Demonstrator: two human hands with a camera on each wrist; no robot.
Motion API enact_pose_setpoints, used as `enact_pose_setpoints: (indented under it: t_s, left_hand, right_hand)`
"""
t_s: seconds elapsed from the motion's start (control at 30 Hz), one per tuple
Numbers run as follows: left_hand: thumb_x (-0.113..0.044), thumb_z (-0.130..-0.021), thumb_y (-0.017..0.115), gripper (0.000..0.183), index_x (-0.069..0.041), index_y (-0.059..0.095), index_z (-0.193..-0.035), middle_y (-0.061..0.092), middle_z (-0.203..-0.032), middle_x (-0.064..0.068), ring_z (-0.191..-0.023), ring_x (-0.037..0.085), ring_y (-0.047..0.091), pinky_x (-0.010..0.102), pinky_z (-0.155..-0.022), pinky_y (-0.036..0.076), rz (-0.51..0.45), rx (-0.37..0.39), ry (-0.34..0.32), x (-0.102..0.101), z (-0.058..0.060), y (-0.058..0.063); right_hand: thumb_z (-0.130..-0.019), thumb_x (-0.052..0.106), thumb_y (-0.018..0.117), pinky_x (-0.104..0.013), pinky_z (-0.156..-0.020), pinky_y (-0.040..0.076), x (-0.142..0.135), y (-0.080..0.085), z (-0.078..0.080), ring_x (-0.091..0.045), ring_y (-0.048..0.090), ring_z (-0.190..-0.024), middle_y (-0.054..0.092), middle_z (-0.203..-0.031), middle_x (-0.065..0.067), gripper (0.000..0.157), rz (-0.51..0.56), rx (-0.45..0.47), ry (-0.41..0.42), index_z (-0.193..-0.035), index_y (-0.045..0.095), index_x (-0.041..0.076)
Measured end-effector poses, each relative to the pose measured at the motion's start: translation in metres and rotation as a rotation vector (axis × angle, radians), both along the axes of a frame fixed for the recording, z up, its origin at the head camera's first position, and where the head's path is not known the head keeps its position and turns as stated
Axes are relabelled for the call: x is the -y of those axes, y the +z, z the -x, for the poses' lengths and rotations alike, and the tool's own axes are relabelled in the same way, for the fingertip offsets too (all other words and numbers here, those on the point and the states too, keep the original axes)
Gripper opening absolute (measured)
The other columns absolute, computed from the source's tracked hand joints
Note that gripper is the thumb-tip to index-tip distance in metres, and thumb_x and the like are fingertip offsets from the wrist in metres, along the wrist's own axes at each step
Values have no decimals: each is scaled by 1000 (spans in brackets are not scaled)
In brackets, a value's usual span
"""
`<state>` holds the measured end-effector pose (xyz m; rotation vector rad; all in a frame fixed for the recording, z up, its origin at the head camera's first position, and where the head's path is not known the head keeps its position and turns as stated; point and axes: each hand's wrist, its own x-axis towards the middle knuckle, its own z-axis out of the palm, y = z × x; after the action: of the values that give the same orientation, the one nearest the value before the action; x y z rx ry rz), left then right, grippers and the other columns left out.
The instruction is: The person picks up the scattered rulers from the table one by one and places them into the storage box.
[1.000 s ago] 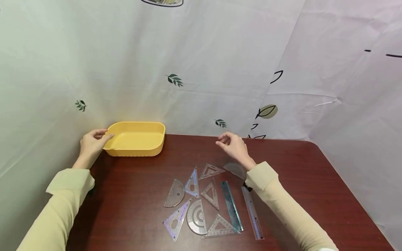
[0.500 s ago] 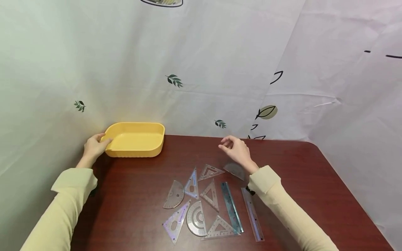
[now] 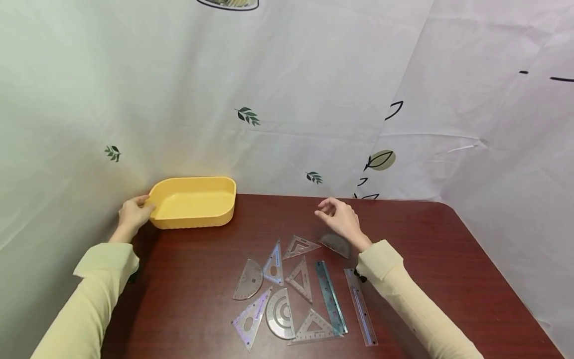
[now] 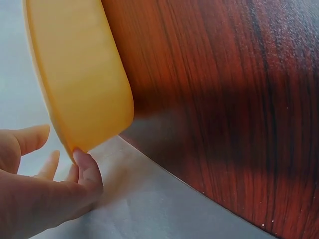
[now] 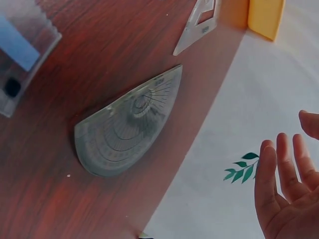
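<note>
At the table's far left stands a yellow plastic tray (image 3: 193, 202) with rounded corners. My left hand (image 3: 133, 215) pinches its left rim, the thumb over the edge and other fingers outside. In the left wrist view, one fingertip touches the corner of the rim. My right hand (image 3: 341, 218) hovers loosely curled and holds nothing. Below it lies a clear protractor (image 3: 335, 244), seen whole in the right wrist view. Nearby are a triangular set square (image 3: 299, 246), a blue-green ruler (image 3: 331, 296) and a clear ruler (image 3: 360, 306).
More clear drawing tools lie at the table's middle: a protractor (image 3: 248, 280), a second protractor (image 3: 280, 314), a blue-marked set square (image 3: 273, 264), a purple-marked set square (image 3: 252, 319) and others. White cloth (image 3: 287, 99) hangs behind and at both sides of the dark red table (image 3: 188, 284).
My left hand has closed on the tray's left rim, and the tray has come slightly nearer. My right hand has drifted a little to the right and nearer.
</note>
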<state>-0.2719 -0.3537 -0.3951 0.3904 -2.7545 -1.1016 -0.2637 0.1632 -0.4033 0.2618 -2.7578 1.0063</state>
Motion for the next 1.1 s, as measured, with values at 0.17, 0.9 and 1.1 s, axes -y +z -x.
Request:
enact_pose_setpoints:
  t_s: [0.17,0.9,1.1]
  left_hand:
    - [-15,-95,50,50,16,42,-134,48,-129,37,-100,34,58,36,-87,53,-34,16,-3,3,-1,-3]
    - [-19,-100,44,65,4,11,-151,52,-75,-15,-64,-1,55,14,-61,55,-629,233,-55,6,-12,-12]
    - [-24,-96,58,79,2,8,-152,56,-74,-18,-64,-2,57,13,-60,55,-670,210,-88,3,-18,-18]
  right_hand:
    - [-87,36,70,-26,-50,41,-2,-3,-1,-11,57,-65,71,-90,1,23,0,10,-13,-102,67,19]
    - [-85,34,73,-26,-54,44,-18,-8,-12,-11,61,-70,71,-90,1,28,-1,49,-20,-105,68,15]
    - [-83,31,75,-26,-58,45,-27,-7,-18,-12,60,-72,70,-93,-2,33,3,63,13,-109,67,12]
